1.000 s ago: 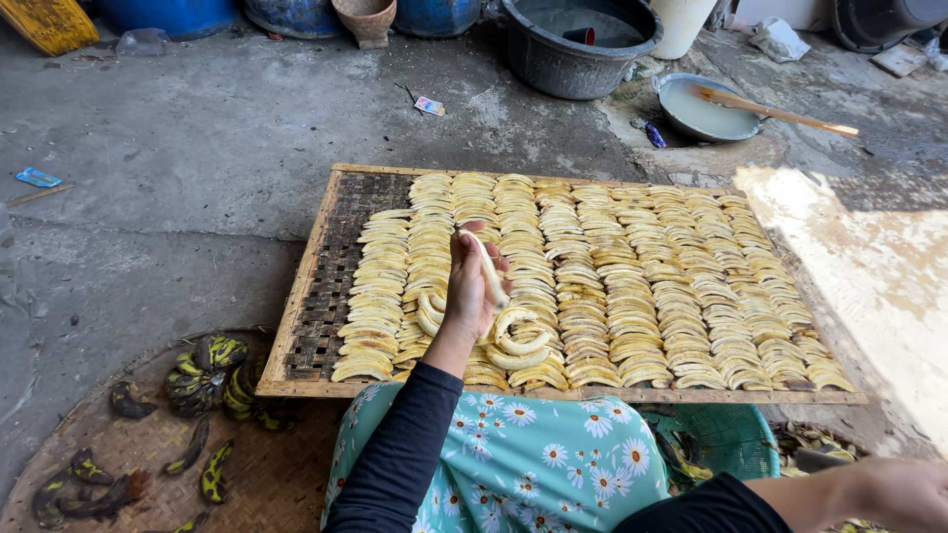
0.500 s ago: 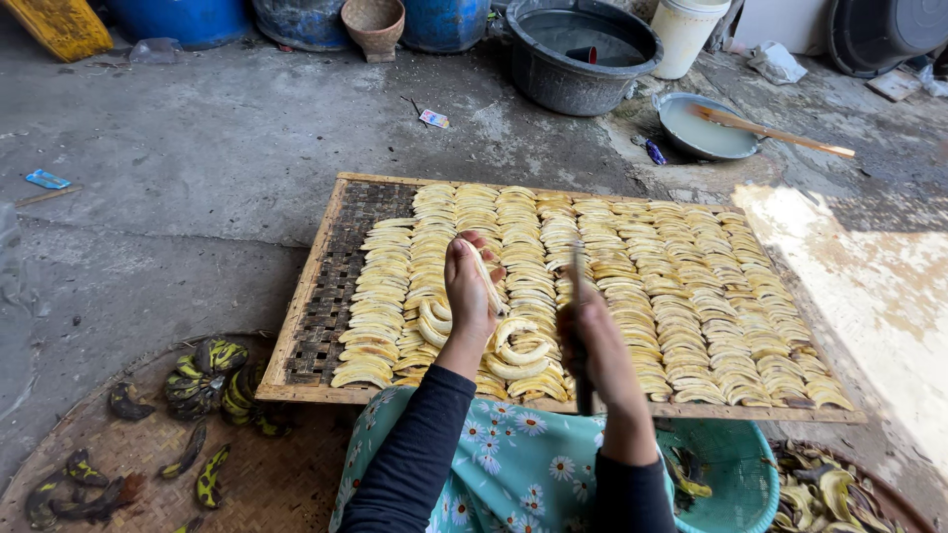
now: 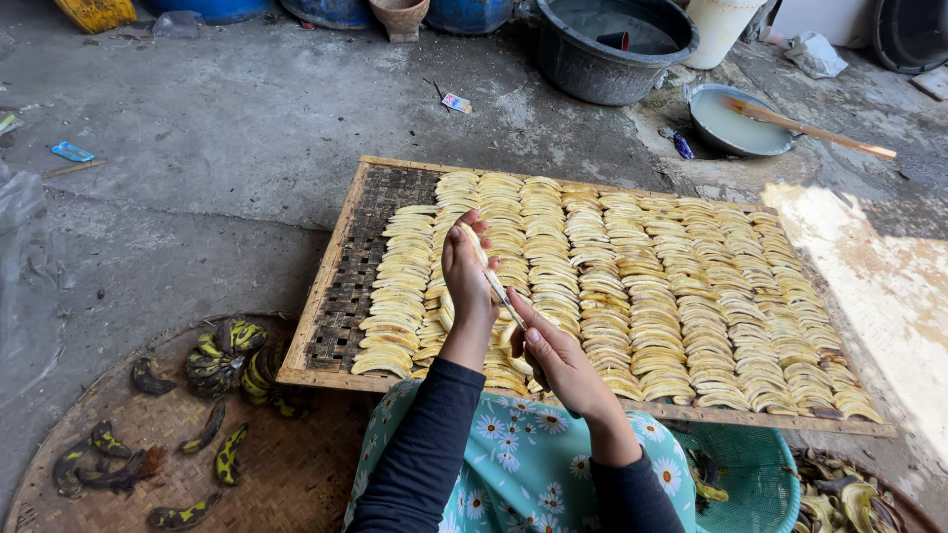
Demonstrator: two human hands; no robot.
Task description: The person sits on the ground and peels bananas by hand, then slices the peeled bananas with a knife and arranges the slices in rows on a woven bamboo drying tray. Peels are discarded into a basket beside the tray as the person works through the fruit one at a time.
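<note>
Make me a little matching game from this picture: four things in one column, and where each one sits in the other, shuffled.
Things:
1. peeled pale banana
2. thin knife
3. black-green banana peels
4. long wooden stick

Places:
A. lying across the round metal pan
B. on the round woven mat
C. in the left hand
D. in the right hand

Pairs: 1-C, 2-D, 3-B, 4-A

two hands [image 3: 513, 316] are seen, one woven drying tray [image 3: 341, 276], eight rows of banana slices [image 3: 681, 306], one grey tub [image 3: 612, 44], one metal basin [image 3: 736, 123], one green basket [image 3: 750, 484].
</note>
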